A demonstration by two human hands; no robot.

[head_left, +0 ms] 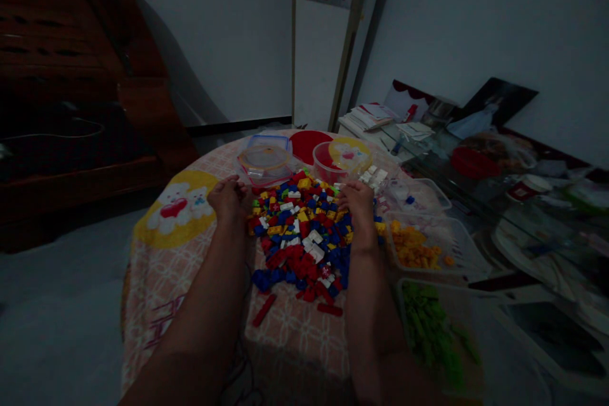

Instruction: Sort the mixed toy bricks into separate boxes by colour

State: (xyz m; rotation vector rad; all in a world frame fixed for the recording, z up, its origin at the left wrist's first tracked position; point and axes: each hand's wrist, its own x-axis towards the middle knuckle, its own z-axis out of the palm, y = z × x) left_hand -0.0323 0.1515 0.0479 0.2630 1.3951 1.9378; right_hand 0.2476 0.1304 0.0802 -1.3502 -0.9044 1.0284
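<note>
A big mixed pile of red, blue, yellow and white toy building bricks (304, 235) lies on the cloth-covered round table. My left hand (231, 198) is at the pile's far left edge, its fingers curled together; what they hold, if anything, is hidden. At the far right of the pile, my right hand (356, 202) is closed, with a small white brick (339, 186) at its fingertips. Two long red bricks (264, 310) lie apart at the near side of the pile. White bricks (373, 177) are grouped just beyond my right hand.
Right of the pile stand clear tubs, one with yellow-orange bricks (413, 246), another with green bricks (431, 330). A round clear container (328, 162) and lidded boxes (265, 162) stand at the back. A cluttered glass table (428, 162) adjoins on the right; a wooden bench (143, 95) is left.
</note>
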